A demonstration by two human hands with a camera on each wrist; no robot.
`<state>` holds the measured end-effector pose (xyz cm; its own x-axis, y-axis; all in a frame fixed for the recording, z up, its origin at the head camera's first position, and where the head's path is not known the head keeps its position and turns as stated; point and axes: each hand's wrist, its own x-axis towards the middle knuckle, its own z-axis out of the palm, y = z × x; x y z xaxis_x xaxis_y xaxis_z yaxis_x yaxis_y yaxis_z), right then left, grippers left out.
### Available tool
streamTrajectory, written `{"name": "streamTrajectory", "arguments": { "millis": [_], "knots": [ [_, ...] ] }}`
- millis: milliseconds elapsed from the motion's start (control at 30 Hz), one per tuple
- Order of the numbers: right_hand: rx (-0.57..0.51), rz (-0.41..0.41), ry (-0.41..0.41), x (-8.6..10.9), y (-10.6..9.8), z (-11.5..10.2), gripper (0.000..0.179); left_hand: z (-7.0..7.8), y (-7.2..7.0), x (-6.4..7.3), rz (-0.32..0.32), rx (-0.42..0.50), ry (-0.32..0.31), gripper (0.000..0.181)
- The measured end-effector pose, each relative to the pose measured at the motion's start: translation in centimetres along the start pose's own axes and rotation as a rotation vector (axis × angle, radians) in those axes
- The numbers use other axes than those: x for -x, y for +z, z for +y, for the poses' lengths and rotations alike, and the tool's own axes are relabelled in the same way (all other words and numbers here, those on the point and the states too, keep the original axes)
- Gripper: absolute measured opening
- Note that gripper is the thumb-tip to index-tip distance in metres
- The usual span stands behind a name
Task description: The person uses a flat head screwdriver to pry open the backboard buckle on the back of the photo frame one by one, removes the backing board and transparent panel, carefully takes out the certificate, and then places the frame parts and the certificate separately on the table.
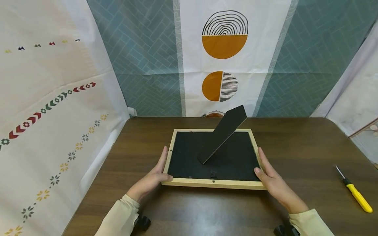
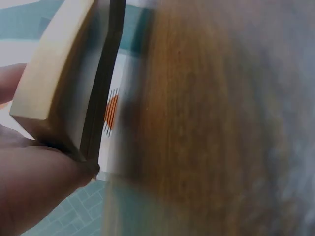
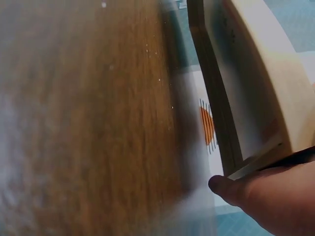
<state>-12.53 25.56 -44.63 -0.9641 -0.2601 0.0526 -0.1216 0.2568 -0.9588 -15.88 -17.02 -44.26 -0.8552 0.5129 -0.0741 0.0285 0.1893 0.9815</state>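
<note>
A picture frame (image 1: pixel 239 184) with a pale wooden border and a black backing board (image 1: pixel 186 160) is held back side up over the table's front half. Its black easel leg (image 1: pixel 225 132) stands swung out, slanting up to the right. My left hand (image 1: pixel 152 180) grips the left side near the front corner, thumb on the border. On the opposite side my right hand (image 1: pixel 274 183) holds the right edge, thumb over the near corner. Both wrist views show the pale border close up, at the left hand (image 2: pixel 39 182) and the right hand (image 3: pixel 275 194).
A screwdriver (image 1: pixel 358 197) with a yellow handle lies on the brown wooden table (image 1: pixel 310 147) at the right. Patterned cloth (image 1: pixel 147 59) hangs behind the far edge, and a white embroidered cloth (image 1: pixel 59 108) hangs along the left side.
</note>
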Motion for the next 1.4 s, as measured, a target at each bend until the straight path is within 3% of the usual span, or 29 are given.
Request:
{"name": "streamTrajectory", "arguments": {
  "millis": [333, 533, 767, 1067, 1200, 1300, 1400],
  "knots": [
    [0.055, -0.043, 0.059, -0.1, -0.2, 0.5, 0.085, -0.7, -0.5, -0.1, -0.061, -0.067, 0.003, 0.115],
    [0.130, -0.064, 0.080, -0.2, -0.3, 0.2, 0.085, -0.1, -0.3, 0.0, -0.073, -0.180, -0.062, 0.115],
    [0.283, -0.035, 0.127, 0.0, -0.2, 0.0, 0.084, 0.4, 0.3, -0.1, -0.094, -0.280, -0.122, 0.117],
    [0.307, -0.044, 0.159, -0.2, -0.3, -0.2, 0.083, 0.6, 0.9, 0.2, -0.138, -0.407, -0.139, 0.104],
    [0.294, -0.056, 0.210, -0.2, -0.8, -0.2, 0.086, 0.6, 1.2, -0.1, -0.120, -0.415, -0.164, 0.098],
    [0.273, -0.070, 0.237, -0.2, -1.2, -0.3, 0.083, 0.7, 1.4, -0.3, -0.073, -0.422, -0.173, 0.094],
    [0.280, -0.081, 0.241, -0.2, -1.4, -0.2, 0.076, 1.1, 1.6, -0.4, -0.016, -0.485, -0.124, 0.091]
  ]
}}
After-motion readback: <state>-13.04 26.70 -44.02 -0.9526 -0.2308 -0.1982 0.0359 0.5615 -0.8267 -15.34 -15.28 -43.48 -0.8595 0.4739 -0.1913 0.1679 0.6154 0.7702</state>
